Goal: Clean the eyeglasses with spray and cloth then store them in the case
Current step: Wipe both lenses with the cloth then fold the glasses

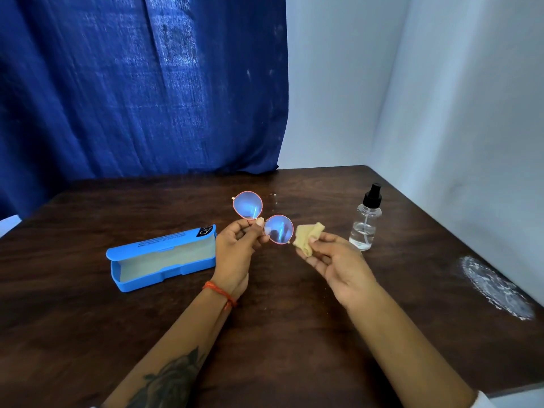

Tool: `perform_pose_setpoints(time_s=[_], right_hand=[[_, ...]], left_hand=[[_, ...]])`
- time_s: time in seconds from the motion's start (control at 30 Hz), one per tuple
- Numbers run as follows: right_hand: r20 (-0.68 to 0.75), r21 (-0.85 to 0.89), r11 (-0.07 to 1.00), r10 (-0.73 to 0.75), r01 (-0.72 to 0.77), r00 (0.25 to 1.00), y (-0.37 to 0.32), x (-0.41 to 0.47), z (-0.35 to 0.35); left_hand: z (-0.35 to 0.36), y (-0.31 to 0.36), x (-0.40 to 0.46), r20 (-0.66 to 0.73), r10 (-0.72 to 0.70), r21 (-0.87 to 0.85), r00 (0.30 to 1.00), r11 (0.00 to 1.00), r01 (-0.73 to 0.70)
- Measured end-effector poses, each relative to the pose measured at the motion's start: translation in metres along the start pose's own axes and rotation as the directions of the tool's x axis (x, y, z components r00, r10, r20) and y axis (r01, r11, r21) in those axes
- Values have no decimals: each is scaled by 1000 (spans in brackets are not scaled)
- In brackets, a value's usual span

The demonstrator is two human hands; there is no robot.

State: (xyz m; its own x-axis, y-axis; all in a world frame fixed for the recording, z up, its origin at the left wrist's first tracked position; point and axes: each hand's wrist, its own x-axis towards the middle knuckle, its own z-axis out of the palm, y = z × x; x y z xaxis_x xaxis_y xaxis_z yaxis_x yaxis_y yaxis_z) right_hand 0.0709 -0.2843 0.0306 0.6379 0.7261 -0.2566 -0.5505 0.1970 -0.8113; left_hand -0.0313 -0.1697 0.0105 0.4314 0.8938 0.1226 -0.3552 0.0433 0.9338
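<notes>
Eyeglasses with round lenses and a thin reddish rim are being held up above the table, roughly at its middle, with the lenses facing the camera. The left hand is pinching them at the bridge between thumb and fingertips, so both lenses are standing clear of the fingers. The right hand is gripping a small crumpled tan cloth between thumb and fingers, and the cloth is sitting just beside the nearer lens; whether it is touching the rim cannot be told.

Off to the right, the spray bottle is standing upright on the table with its black nozzle on, apart from both hands. To the left, the blue case is lying open, its pale lining showing and nothing visible inside.

By the look of it, the wiping step is in hand or about to begin, and storing is not yet done. The next move is probably calling for the cloth to be brought flat onto a lens face while the left hand is keeping the frame steady, with light pressure so the thin frame is not bending.
</notes>
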Motion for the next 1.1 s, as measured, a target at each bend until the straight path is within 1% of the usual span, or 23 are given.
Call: perform_pose_setpoints(time_s=[0.03, 0.1, 0.17, 0.23, 0.3, 0.37, 0.47, 0.6, 0.7, 0.8, 0.87, 0.9, 0.93, 0.97, 1.0, 1.03, 1.07, 1.1], right_hand=[[0, 122, 992, 36, -35, 999, 1, -4, 0], [72, 294, 943, 144, -159, 987, 13, -15, 3], [168, 379, 872, 263, -309, 950, 29, -25, 12], [222, 410, 827, 318, -384, 922, 38, -27, 25], [210, 411, 828, 321, -381, 923, 37, -24, 38], [175, 420, 826, 333, -376, 927, 34, -18, 46], [178, 439, 802, 363, -404, 914, 31, -16, 47], [190, 489, 777, 350, -397, 917, 28, -17, 36], [168, 503, 785, 323, -362, 932, 24, -19, 23], [140, 472, 810, 320, -347, 937, 20, -21, 9], [98, 405, 854, 314, -326, 944, 18, -24, 1], [60, 330, 901, 277, -281, 959, 18, -26, -2], [12, 219, 956, 198, -196, 980, 18, -27, -4], [-32, 79, 995, 70, -67, 997, 18, -28, -4], [-50, -78, 994, -87, 83, 995, 16, -28, -3], [-29, -245, 940, -253, 238, 967, 13, -28, 0], [38, -424, 818, -414, 390, 910, 8, -27, 4], [153, -586, 619, -548, 522, 822, 2, -25, 10]], left_hand=[[0, 0, 0, -1, -13, -24, 1000, 1000, 13], [3, -1, -1, -3, -33, -60, 999, 998, 33], [5, -3, -3, -9, -54, -60, 999, 997, 53], [7, -4, -6, 7, -96, -65, 995, 993, 97], [6, -4, -8, 48, -142, -109, 989, 983, 147], [4, -2, -8, 62, -154, -136, 986, 978, 161], [4, -1, -6, 45, -145, -108, 988, 983, 149], [5, -2, -7, 23, -105, -37, 994, 994, 105], [5, -3, -6, -19, -82, -10, 996, 997, 81], [5, -4, -6, -20, -57, 48, 998, 997, 57], [4, -4, -5, -5, -20, 117, 1000, 993, 20], [4, -4, -4, 3, 8, 164, 1000, 986, -8], [4, -4, -3, 17, 40, 220, 999, 975, -43], [4, -4, -2, 36, 74, 283, 997, 956, -81], [4, -3, -1, 57, 105, 346, 993, 931, -118], [3, -3, -1, 77, 130, 399, 988, 905, -150], [3, -2, -2, 93, 152, 437, 984, 882, -177], [3, -2, -3, 108, 173, 462, 979, 863, -203]])
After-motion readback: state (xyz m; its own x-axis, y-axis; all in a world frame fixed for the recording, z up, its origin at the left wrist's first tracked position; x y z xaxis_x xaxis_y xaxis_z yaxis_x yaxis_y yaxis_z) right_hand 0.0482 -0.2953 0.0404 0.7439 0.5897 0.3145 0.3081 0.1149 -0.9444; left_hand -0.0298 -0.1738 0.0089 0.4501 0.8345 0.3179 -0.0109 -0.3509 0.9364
